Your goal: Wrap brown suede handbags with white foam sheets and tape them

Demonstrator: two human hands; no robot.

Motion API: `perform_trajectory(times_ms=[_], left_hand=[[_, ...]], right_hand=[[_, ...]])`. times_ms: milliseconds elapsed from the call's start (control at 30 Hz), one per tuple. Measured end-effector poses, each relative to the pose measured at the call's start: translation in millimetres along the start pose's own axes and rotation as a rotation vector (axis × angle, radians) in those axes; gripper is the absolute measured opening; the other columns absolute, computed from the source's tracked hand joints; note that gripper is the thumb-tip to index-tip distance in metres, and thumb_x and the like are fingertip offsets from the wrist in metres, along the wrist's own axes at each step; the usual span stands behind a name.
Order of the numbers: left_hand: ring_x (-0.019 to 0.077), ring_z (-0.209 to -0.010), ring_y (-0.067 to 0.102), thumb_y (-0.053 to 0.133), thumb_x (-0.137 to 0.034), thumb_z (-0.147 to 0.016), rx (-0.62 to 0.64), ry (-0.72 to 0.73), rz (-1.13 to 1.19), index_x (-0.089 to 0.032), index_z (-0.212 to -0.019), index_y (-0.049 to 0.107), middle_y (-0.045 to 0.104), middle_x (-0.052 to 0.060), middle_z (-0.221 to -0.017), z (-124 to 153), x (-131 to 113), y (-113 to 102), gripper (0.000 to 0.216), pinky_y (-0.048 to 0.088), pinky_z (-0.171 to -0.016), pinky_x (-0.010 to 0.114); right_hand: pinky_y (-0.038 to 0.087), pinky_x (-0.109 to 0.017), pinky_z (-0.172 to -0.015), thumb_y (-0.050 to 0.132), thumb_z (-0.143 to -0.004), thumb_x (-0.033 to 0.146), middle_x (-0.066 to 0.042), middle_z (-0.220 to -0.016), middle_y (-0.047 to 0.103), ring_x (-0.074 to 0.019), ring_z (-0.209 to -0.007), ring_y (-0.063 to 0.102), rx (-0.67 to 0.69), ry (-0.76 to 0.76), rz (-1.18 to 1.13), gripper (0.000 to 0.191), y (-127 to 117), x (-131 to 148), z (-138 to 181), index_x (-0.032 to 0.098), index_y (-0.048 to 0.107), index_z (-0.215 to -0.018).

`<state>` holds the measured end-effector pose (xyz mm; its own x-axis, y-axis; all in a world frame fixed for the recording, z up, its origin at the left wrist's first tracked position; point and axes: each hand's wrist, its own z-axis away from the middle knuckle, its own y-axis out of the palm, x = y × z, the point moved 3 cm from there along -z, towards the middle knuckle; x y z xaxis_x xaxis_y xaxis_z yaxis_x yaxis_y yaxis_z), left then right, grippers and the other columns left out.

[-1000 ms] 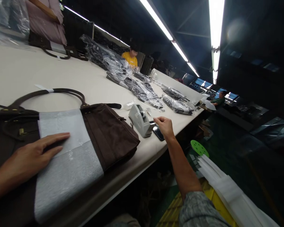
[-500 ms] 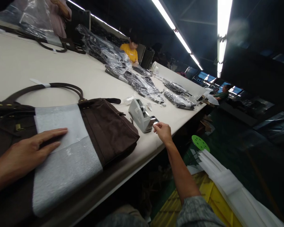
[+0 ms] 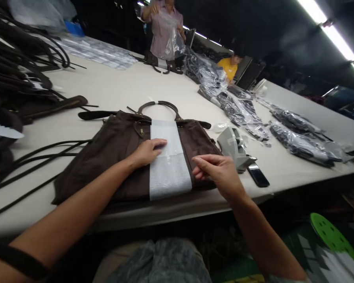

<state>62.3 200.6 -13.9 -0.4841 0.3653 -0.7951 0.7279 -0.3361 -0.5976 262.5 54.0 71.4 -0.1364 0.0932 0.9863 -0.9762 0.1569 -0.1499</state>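
A brown handbag [image 3: 106, 157] lies flat on the white table [image 3: 112, 86], its handles [image 3: 157, 103] pointing away from me. A white foam strip [image 3: 168, 169] is wrapped across its middle. My left hand [image 3: 147, 151] rests flat on the bag, fingers stretched out, fingertips on the strip's left edge. My right hand [image 3: 220, 173] hovers over the bag's right end beside the strip. Its fingers are drawn together in a pinch, and I cannot make out what is in them. A grey tape dispenser [image 3: 233, 148] stands just right of the bag.
A black phone [image 3: 258, 175] lies by the dispenser. Bags wrapped in clear plastic [image 3: 242, 114] lie across the right of the table. Dark straps [image 3: 14, 78] are piled at the left. Two people [image 3: 165, 31] work at the far side. A green stool [image 3: 333, 236] stands below right.
My view swung left, so the bag is now centred. My right hand came away from the tape dispenser to the bag's right end. My left hand stayed on the bag.
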Motion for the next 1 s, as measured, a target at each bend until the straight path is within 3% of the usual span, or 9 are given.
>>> perform_trajectory(times_ms=[133, 300, 433, 500, 633, 800, 1000], left_hand=[[0.0209, -0.127, 0.054, 0.05, -0.015, -0.069, -0.009, 0.027, 0.07, -0.016, -0.121, 0.065, 0.061, 0.005, -0.133, -0.9, 3.7, -1.0, 0.054, 0.036, -0.115, 0.036], [0.0234, -0.123, 0.057, 0.056, -0.015, -0.066, -0.032, 0.04, 0.155, -0.011, -0.121, 0.064, 0.064, 0.01, -0.128, -7.2, 14.5, 0.2, 0.057, 0.044, -0.11, 0.035], [0.0259, -0.122, 0.058, 0.062, -0.015, -0.062, -0.075, 0.018, 0.167, -0.013, -0.12, 0.066, 0.065, 0.01, -0.127, -9.7, 22.4, 0.6, 0.058, 0.045, -0.108, 0.037], [0.0255, -0.12, 0.06, 0.061, -0.013, -0.06, -0.088, 0.004, 0.155, -0.014, -0.119, 0.066, 0.065, 0.01, -0.126, -9.2, 23.4, -0.2, 0.059, 0.046, -0.107, 0.036], [0.025, -0.116, 0.062, 0.056, -0.008, -0.059, -0.096, -0.014, 0.105, -0.015, -0.116, 0.068, 0.066, 0.008, -0.125, -5.3, 18.5, -4.0, 0.059, 0.047, -0.105, 0.034], [0.0247, -0.114, 0.063, 0.053, -0.004, -0.058, -0.096, -0.024, 0.06, -0.016, -0.116, 0.069, 0.067, 0.007, -0.124, -1.6, 12.0, -7.5, 0.061, 0.045, -0.107, 0.033], [0.0238, -0.116, 0.062, 0.056, -0.009, -0.059, -0.072, -0.021, 0.065, -0.016, -0.118, 0.068, 0.068, 0.006, -0.122, -1.1, 11.9, -8.4, 0.06, 0.047, -0.105, 0.031]], right_hand=[[0.047, -0.016, -0.044, 0.073, -0.079, 0.026, -0.004, -0.059, 0.069, -0.0097, -0.047, 0.062, 0.111, 0.063, 0.014, 0.017, 64.2, -2.4, -34.5, 0.01, 0.073, -0.075], [0.048, -0.013, -0.042, 0.064, -0.085, 0.013, -0.003, -0.055, 0.066, -0.0071, -0.044, 0.059, 0.124, 0.204, 0.079, 0.018, 96.0, -18.4, -62.4, 0.009, 0.068, -0.068], [0.047, -0.012, -0.04, 0.063, -0.086, 0.011, -0.002, -0.052, 0.065, -0.007, -0.043, 0.059, 0.139, 0.25, 0.13, 0.016, 105.1, -28.3, -72.1, 0.009, 0.067, -0.071], [0.047, -0.012, -0.04, 0.063, -0.086, 0.01, -0.002, -0.051, 0.065, -0.008, -0.043, 0.06, 0.132, 0.264, 0.146, 0.005, 106.8, -32.2, -75.0, 0.008, 0.067, -0.083], [0.047, -0.015, -0.038, 0.063, -0.085, 0.007, -0.001, -0.05, 0.064, -0.0115, -0.042, 0.061, 0.139, 0.242, 0.16, 0.03, 107.0, -36.0, -79.5, 0.006, 0.058, -0.114], [0.047, -0.018, -0.035, 0.063, -0.084, 0.005, 0.001, -0.046, 0.062, -0.0138, -0.038, 0.059, 0.201, 0.267, 0.279, 0.035, 105.2, -34.9, -84.8, 0.01, 0.051, -0.117], [0.047, -0.019, -0.035, 0.067, -0.081, 0.009, 0.003, -0.044, 0.061, -0.0161, -0.037, 0.059, 0.272, 0.273, 0.399, 0.057, 105.3, -34.8, -92.0, 0.012, 0.04, -0.131]])
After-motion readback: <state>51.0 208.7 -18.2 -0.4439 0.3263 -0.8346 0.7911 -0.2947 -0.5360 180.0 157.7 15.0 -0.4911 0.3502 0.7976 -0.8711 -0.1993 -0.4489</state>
